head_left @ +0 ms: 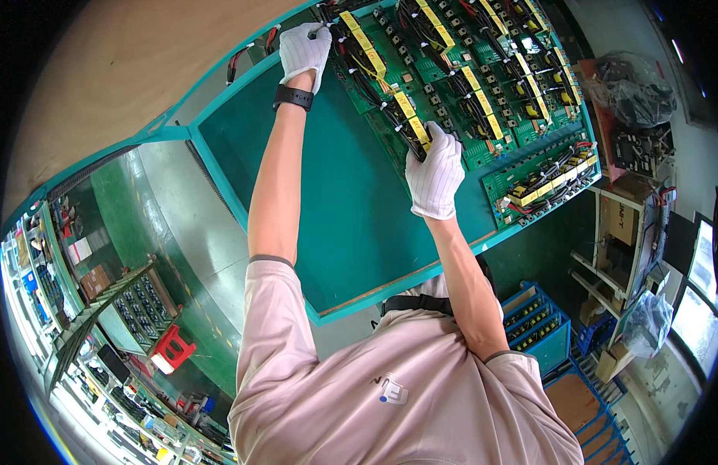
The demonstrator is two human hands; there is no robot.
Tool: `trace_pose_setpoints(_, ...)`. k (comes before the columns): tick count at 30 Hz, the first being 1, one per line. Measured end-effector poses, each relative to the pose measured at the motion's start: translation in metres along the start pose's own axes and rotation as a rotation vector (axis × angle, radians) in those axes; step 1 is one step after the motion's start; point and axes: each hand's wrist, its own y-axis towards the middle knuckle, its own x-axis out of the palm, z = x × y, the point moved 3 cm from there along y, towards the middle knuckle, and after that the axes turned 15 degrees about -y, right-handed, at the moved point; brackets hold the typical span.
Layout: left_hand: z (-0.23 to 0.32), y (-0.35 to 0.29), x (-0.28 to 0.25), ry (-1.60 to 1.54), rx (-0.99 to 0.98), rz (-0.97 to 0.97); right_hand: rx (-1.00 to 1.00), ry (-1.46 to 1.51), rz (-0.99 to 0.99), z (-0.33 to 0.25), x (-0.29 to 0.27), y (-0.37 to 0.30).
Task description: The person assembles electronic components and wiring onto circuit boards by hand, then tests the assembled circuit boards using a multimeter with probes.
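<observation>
My left hand (305,53), in a white striped glove, is closed at the upper left corner of a green circuit board (384,128). What its fingers hold is hidden. Along that board run yellow-taped components (409,116) with black wires bundled beside them. At their near end my right hand (436,172), gloved the same way, has its thumb and fingers closed around the last yellow-taped component. Several similar green boards (477,151) lie in rows to the right. One more board (541,186) lies crosswise near the right edge of the teal-rimmed table (328,194).
A wooden panel (119,70) stands at the upper left, with red and black wires (233,66) near its edge. Right of the table are a shelf rack (630,248) and a blue crate (541,325) with boards. A red stool (171,349) is on the floor far left.
</observation>
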Motion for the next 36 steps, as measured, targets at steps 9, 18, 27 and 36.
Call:
trace_pose_setpoints(9, 0.004, 0.002, 0.003, -0.041, 0.031, 0.09, 0.006, -0.014, -0.029, 0.001, 0.0, 0.003)
trace_pose_setpoints(18, 0.015, -0.006, -0.014, -0.081, -0.11, 0.062, -0.108, -0.023, -0.156, 0.0, -0.014, 0.011)
trace_pose_setpoints(27, 0.128, -0.152, -0.097, -0.448, -0.318, 0.018, -0.218, 0.142, -0.132, 0.052, -0.115, -0.029)
trace_pose_setpoints(36, 0.309, -0.318, -0.011, -1.71, -1.656, -0.245, -0.349, 0.345, -0.072, 0.126, -0.19, -0.07)
